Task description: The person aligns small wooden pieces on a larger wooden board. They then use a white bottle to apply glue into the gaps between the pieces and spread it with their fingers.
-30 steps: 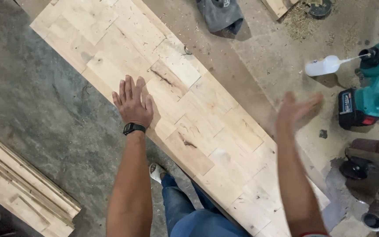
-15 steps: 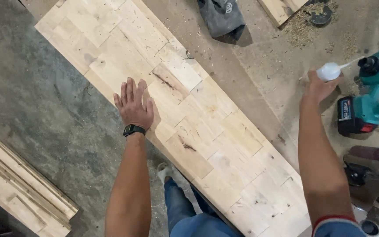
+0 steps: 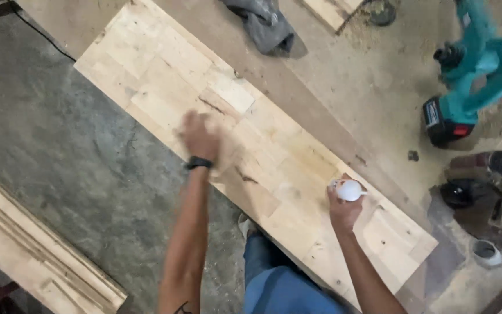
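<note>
Vs. half a sec ago: right hand [image 3: 344,210] has come back from the tools at the right w/ a small white bottle [image 3: 348,190] and now holds it over the panel [image 3: 164,87], fingers wrapped round it, nozzle pointing right. Before, that hand was only reaching the bottle beside the drill [image 3: 472,75]. Left hand [image 3: 200,136] was flat w/ fingers spread on the panel; now it's motion-blurred, looks curled, still over the panel's mid part near the front edge. Can't tell if it's touching the wood or how tight the fingers are. View has shifted, panel sits more to the right in frame.

Bottle: white, rounded body, short spout, mostly hidden by the fingers. It's above the panel's right third, near the front edge.

Panel: long, pale, glued up from short wood blocks, dark knots and cracks, lying diagonally on a dusty bench. Grey cloth [image 3: 262,26] beyond its far edge; teal drill well apart to the right.
</note>
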